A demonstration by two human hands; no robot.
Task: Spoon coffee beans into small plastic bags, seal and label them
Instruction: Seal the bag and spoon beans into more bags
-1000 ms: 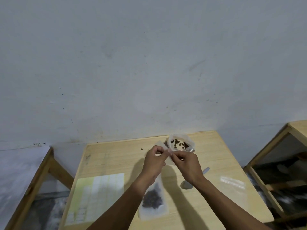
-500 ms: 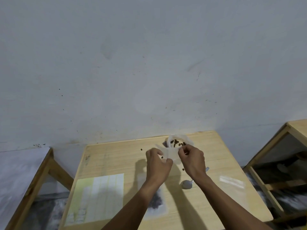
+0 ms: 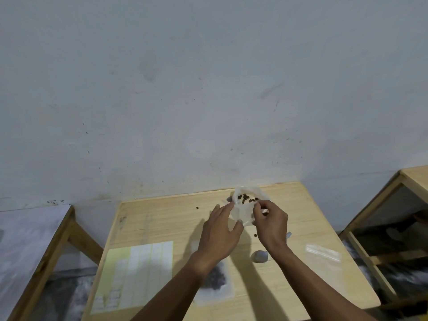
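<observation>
A: Plastic first, nearest us: the filled bag (image 3: 214,282) lies flat at six o'clock on the bench (image 3: 148,218), its long axis running from us toward the wall, beans pooled dark in its middle. At eight o'clock is the label sheet (image 3: 136,274); at four o'clock a spare bag (image 3: 323,253) lies empty.

B: And the spoon?

A: Just past the filled bag, the spoon (image 3: 260,256) rests with its bowl toward us, handle running off under the right wrist.

B: What changed?

A: A second ago both hands pinched something small together, close above the filled bag. Now they have moved toward twelve o'clock and a fresh small bag (image 3: 243,214) is between them. I judge the first bag finished with and the next one being opened.

B: The grips?

A: The left hand (image 3: 220,235) is spread, its fingers (image 3: 225,208) touching the bag's left edge. The right hand (image 3: 271,224) is closed on the bag's right edge in a pinch. The bag stands roughly upright; I cannot tell which way its mouth faces.

B: Farthest?

A: The container (image 3: 249,196) of beans at twelve o'clock, with loose beans (image 3: 197,208) scattered beside it.
</observation>
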